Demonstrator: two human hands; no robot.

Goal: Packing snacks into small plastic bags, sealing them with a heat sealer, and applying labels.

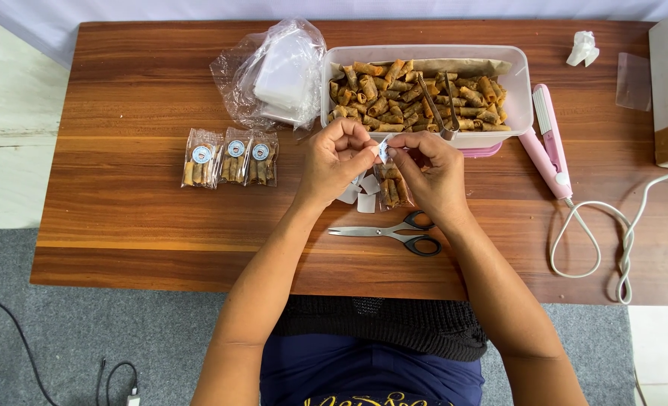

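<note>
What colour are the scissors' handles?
Black handles on the scissors, seen best in the head view.

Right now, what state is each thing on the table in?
Left hand: fingers pinched on the small sticker.
Right hand: fingers pinched on the same sticker.
Small sticker: held above the table.
Snack packet: filled, lying under the hands.
Three labelled packets: filled, laid side by side.
Plastic tub: open, full of rolls, tongs inside.
Scissors: closed, lying flat.
Pink sealer: closed, corded.
Bag bundle: crumpled.
</note>
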